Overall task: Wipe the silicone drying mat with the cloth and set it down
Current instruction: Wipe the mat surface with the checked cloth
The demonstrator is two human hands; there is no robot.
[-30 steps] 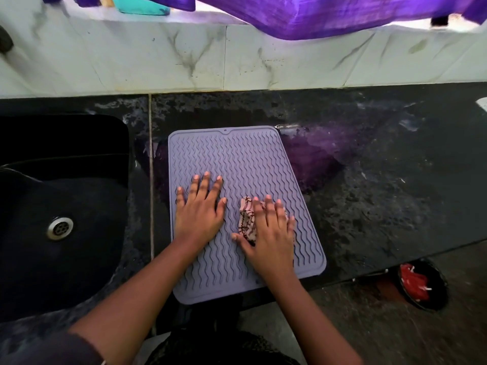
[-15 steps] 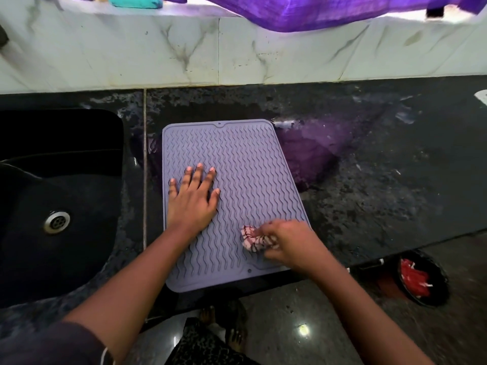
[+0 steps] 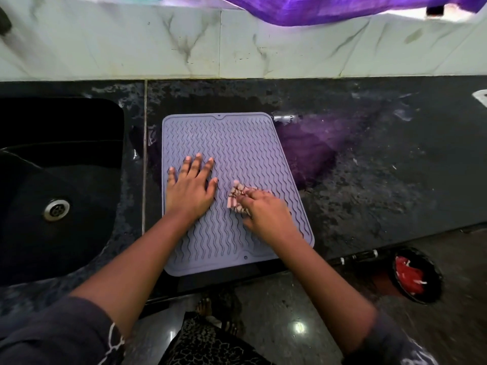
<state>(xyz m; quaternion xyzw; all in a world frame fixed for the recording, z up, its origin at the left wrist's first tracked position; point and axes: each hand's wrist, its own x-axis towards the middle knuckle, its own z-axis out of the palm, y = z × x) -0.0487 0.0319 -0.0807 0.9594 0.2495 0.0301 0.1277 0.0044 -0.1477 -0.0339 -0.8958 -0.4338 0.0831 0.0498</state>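
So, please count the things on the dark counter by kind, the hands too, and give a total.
Mat: 1
Cloth: 1
Hands: 2, left hand flat on the mat, right hand on the cloth
Total: 4

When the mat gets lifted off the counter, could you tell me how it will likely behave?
The mat looks thin and lies flat, so it will probably droop. Its near edge overhangs the counter, which should ease gripping. The left hand pins it, suggesting it slides.
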